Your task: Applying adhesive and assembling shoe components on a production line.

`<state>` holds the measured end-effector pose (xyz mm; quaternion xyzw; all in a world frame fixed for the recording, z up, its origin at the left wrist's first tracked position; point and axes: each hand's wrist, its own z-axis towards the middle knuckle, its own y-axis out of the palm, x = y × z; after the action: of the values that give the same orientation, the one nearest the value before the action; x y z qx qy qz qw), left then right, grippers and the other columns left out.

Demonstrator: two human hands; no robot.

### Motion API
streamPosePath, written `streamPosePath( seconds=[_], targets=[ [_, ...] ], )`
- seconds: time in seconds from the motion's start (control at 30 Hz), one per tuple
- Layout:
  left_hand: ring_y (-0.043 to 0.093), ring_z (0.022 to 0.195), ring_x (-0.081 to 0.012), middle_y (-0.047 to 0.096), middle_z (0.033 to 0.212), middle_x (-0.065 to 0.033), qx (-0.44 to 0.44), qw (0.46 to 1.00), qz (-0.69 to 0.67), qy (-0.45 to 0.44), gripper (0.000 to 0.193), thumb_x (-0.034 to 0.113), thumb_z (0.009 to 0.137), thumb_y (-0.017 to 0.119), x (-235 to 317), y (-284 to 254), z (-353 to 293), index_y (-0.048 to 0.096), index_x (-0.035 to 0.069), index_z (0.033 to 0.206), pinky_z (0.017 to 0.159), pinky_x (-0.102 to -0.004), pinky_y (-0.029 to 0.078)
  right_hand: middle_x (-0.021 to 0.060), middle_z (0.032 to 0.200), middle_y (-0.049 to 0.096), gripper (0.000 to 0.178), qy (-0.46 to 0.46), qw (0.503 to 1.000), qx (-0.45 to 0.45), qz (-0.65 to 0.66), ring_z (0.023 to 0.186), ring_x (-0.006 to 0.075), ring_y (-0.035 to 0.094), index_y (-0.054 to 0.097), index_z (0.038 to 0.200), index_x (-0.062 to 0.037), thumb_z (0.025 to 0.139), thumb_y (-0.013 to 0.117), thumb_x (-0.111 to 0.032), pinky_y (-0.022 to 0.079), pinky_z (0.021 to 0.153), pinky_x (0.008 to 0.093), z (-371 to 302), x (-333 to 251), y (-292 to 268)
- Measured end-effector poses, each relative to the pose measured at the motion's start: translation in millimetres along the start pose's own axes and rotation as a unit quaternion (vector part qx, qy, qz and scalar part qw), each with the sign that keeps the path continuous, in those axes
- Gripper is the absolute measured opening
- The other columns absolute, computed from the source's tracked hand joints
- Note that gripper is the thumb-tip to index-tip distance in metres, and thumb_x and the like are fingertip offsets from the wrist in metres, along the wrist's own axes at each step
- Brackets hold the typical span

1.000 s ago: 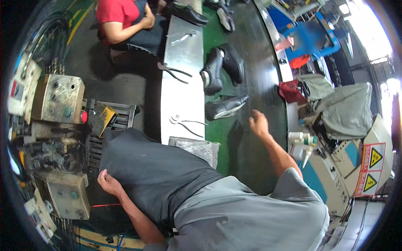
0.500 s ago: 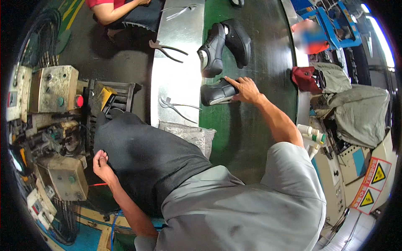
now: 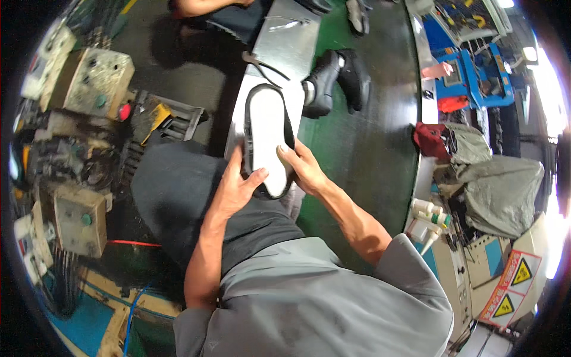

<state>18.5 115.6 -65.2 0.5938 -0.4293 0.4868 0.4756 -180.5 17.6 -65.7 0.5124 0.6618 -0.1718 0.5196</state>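
Turned underside up, a black shoe (image 3: pixel 267 122) with a white bottom and a dark rim is held over my lap, at the near edge of the metal ledge. My left hand (image 3: pixel 235 185) grips its near end from the left, thumb on the white bottom. From the other side my right hand (image 3: pixel 304 168) clasps it, the thumb also pressing on the white surface. Both hands' fingers are partly hidden beneath the shoe. Beyond it on the green belt stand a black shoe (image 3: pixel 322 85) and another black shoe (image 3: pixel 355 80), side by side.
Pincers (image 3: pixel 265 66) lie on the metal ledge (image 3: pixel 285 44). A co-worker's arm (image 3: pixel 205 6) shows at the upper left. Machine control boxes (image 3: pixel 95 83) stand to my left. Farther along the belt (image 3: pixel 386 119) are more shoes (image 3: pixel 358 16). Covered machinery (image 3: pixel 499 190) fills the right.
The shoe under my right hand has come off the belt to above my lap, now bottom up. My left hand has risen from beside my leg and taken hold of it. The view has shifted.
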Motion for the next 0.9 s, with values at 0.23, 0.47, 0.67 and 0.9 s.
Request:
streamPosePath(
  seconds=[0.23, 0.47, 0.67, 0.9],
  targets=[
    [0.060, 0.129, -0.0192, 0.061, 0.144, -0.0107, 0.151, 0.960, -0.237, 0.001, 0.058, 0.012, 0.107, 0.065, 28, -75, -65, 0.045, -0.001, 0.160, 0.114, -0.0359, 0.046, 0.0280, 0.147, 0.064, 0.086, 0.017, 0.963, -0.154, -0.220, 0.141, 0.0311, 0.057, 0.042, 0.158, 0.0181, 0.113, 0.057, -0.053, 0.043, 0.121, 0.0402, 47, -7, 102],
    [0.051, 0.146, -0.0225, 0.048, 0.165, -0.0135, 0.276, 0.937, -0.215, 0.002, 0.082, 0.013, 0.100, 0.066, 37, -110, -157, 0.029, 0.001, 0.172, 0.125, -0.0387, 0.037, 0.0264, 0.122, 0.067, 0.051, -0.018, 0.865, -0.268, -0.425, 0.117, 0.0383, 0.065, 0.058, 0.144, 0.0100, 0.117, 0.051, -0.033, 0.049, 0.105, 0.0446, -8, -5, 169],
    [0.058, 0.134, -0.0196, 0.060, 0.152, -0.0139, 0.342, 0.932, -0.122, -0.001, 0.064, 0.034, 0.108, 0.071, 49, -153, -153, 0.054, 0.000, 0.160, 0.117, -0.0336, 0.043, 0.0328, 0.150, 0.058, 0.062, -0.106, 0.808, -0.373, -0.444, 0.143, 0.0479, 0.054, 0.051, 0.156, 0.0079, 0.112, 0.062, -0.034, 0.042, 0.122, 0.0483, -3, 7, 189],
    [0.061, 0.132, -0.0220, 0.064, 0.148, -0.0173, 0.345, 0.938, 0.022, 0.010, 0.062, 0.038, 0.108, 0.072, 57, -141, -141, 0.059, 0.000, 0.155, 0.113, -0.0368, 0.048, 0.0320, 0.155, 0.057, 0.087, -0.149, 0.822, -0.367, -0.409, 0.148, 0.0457, 0.051, 0.043, 0.164, 0.0036, 0.100, 0.079, -0.043, 0.042, 0.123, 0.0502, 22, -1, 242]
  ],
)
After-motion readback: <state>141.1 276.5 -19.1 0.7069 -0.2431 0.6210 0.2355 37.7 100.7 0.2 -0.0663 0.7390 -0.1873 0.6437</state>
